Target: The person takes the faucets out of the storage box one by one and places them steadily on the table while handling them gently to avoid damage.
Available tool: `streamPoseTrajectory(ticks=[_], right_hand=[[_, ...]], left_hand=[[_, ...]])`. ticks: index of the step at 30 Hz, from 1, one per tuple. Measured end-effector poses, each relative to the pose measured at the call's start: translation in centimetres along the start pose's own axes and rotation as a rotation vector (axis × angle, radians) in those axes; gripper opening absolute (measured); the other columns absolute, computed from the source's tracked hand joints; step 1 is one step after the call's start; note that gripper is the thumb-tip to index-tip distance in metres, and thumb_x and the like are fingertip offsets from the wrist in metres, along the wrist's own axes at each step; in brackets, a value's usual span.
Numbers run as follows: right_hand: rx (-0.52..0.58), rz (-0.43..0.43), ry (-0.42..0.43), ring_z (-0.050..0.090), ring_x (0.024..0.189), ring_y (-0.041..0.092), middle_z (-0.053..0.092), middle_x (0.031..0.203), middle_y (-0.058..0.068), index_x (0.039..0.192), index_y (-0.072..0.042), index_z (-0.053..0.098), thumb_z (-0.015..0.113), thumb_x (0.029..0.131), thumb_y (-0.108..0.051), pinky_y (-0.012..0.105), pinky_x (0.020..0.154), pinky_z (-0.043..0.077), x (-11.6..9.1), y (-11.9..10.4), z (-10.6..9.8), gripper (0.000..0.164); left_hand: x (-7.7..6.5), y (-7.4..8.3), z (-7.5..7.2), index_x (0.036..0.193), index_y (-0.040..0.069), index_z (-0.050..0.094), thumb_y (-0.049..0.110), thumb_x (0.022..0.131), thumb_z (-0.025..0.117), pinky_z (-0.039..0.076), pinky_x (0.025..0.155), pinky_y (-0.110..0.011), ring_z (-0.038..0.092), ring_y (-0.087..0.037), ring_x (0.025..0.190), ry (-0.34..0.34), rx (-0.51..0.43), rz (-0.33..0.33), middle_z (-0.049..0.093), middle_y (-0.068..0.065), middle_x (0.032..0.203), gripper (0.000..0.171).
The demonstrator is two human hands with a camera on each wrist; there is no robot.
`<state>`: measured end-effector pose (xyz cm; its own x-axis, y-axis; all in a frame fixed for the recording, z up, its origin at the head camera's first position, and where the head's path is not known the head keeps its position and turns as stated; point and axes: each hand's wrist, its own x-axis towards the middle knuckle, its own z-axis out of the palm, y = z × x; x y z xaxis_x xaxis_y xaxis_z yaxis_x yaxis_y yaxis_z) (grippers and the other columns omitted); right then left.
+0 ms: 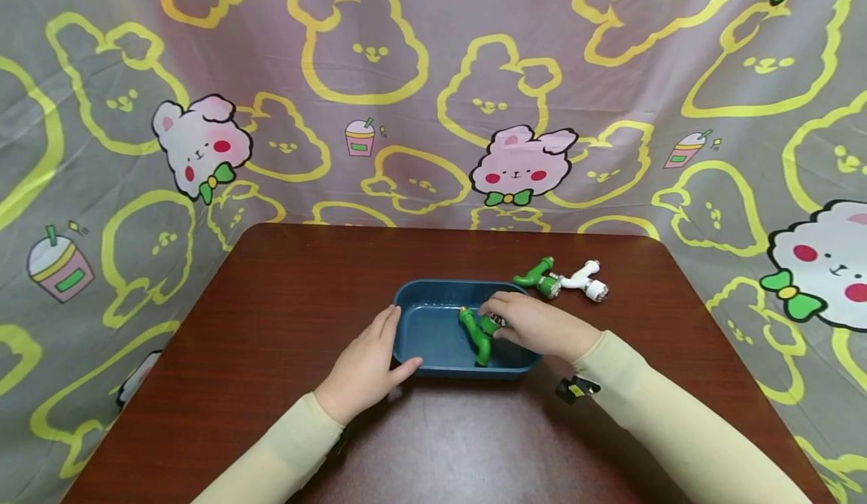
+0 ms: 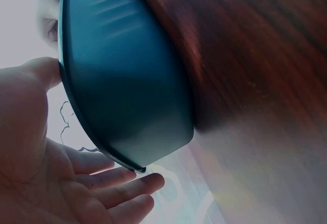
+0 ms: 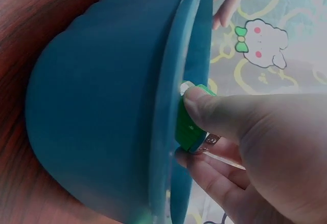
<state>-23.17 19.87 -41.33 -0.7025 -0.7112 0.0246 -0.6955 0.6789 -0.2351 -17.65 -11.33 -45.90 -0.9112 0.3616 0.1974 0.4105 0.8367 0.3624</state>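
A blue rectangular basin (image 1: 433, 372) sits on the table. My right hand (image 1: 524, 323) reaches over its right end and pinches a green Y-shaped pipe fitting (image 1: 482, 346) by its thick end, the rest of which lies inside the basin in the head view. From the right wrist, the thumb and fingertips show on either side of the green end (image 3: 189, 127), just past the rim. My left hand (image 1: 366, 361) rests against the basin's left end, fingers extended along the outside and thumb at the near rim. Seen from the left wrist, those fingers (image 2: 120, 191) are nearly straight.
Behind the basin's right corner lie another green Y-shaped fitting (image 1: 539, 278) and a white one (image 1: 585, 281), side by side. A brown wooden table (image 1: 284, 301) extends around the basin. Patterned cloth (image 1: 420, 135) hangs behind the table and at both sides.
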Motion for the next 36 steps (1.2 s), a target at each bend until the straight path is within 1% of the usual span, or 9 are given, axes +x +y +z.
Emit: streamPoseTrajectory(ticks=[5,10,14,23,28,31,34,36], right_hand=[[0.019,-0.012,0.05,0.064,0.109,0.017,0.067,0.121,0.004,0.129,-0.007,0.067,0.082,0.089,-0.018,0.035,0.095,0.058,-0.1,0.0,-0.1,0.044],[0.029,0.004,0.101,0.063,0.108,0.014,0.066,0.121,0.002,0.129,-0.009,0.066,0.083,0.088,-0.019,0.032,0.093,0.059,-0.4,0.1,-0.1,0.046],[0.051,0.036,0.156,0.063,0.106,0.013,0.065,0.121,0.002,0.129,-0.009,0.066,0.083,0.088,-0.02,0.032,0.092,0.059,-0.7,0.2,-0.1,0.046],[0.094,0.143,0.275,0.064,0.105,0.017,0.066,0.121,0.004,0.13,-0.01,0.064,0.082,0.09,-0.027,0.04,0.097,0.058,-1.5,0.3,0.0,0.047],[0.113,0.165,0.362,0.064,0.102,0.017,0.065,0.122,0.005,0.129,-0.009,0.064,0.081,0.091,-0.028,0.04,0.092,0.059,-1.9,0.7,0.0,0.046],[0.125,0.184,0.413,0.063,0.099,0.016,0.066,0.121,0.003,0.13,-0.01,0.064,0.081,0.091,-0.028,0.037,0.085,0.059,-2.2,0.9,-0.1,0.046],[0.137,0.212,0.461,0.059,0.093,0.017,0.066,0.116,0.002,0.13,-0.011,0.064,0.082,0.09,-0.027,0.036,0.077,0.058,-2.5,1.0,-0.2,0.047],[0.144,0.226,0.489,0.058,0.091,0.018,0.065,0.112,0.002,0.129,-0.011,0.064,0.082,0.089,-0.025,0.036,0.074,0.057,-2.8,1.1,-0.2,0.046]], left_hand=[[0.0,0.1,0.0,0.156,-0.005,0.037,0.051,0.092,0.075,0.052,0.107,-0.048,0.055,-0.037,0.137,0.001,0.004,0.0,0.043,-0.025,0.157,0.093],[0.0,0.1,-0.1,0.156,-0.005,0.037,0.051,0.092,0.075,0.052,0.106,-0.048,0.055,-0.037,0.137,0.002,0.002,-0.004,0.043,-0.025,0.157,0.093],[0.0,0.1,0.0,0.156,-0.005,0.037,0.05,0.092,0.075,0.052,0.106,-0.048,0.055,-0.038,0.137,0.002,0.003,-0.004,0.043,-0.025,0.157,0.093],[0.0,0.1,0.1,0.154,-0.007,0.038,0.048,0.09,0.077,0.054,0.104,-0.048,0.057,-0.038,0.134,0.032,0.013,0.016,0.045,-0.027,0.155,0.093],[0.0,0.1,0.1,0.155,-0.006,0.037,0.05,0.091,0.076,0.054,0.104,-0.048,0.056,-0.038,0.135,0.017,0.013,0.009,0.044,-0.026,0.156,0.093],[0.0,0.1,0.1,0.154,-0.007,0.038,0.049,0.091,0.076,0.054,0.104,-0.048,0.057,-0.038,0.135,0.023,0.018,0.013,0.044,-0.026,0.156,0.093],[0.0,0.1,0.1,0.154,-0.008,0.038,0.049,0.091,0.077,0.054,0.103,-0.048,0.057,-0.038,0.134,0.034,0.022,0.02,0.045,-0.027,0.155,0.093],[0.0,0.1,0.1,0.153,-0.008,0.038,0.048,0.091,0.077,0.054,0.103,-0.048,0.058,-0.038,0.134,0.039,0.021,0.023,0.045,-0.027,0.155,0.093]])
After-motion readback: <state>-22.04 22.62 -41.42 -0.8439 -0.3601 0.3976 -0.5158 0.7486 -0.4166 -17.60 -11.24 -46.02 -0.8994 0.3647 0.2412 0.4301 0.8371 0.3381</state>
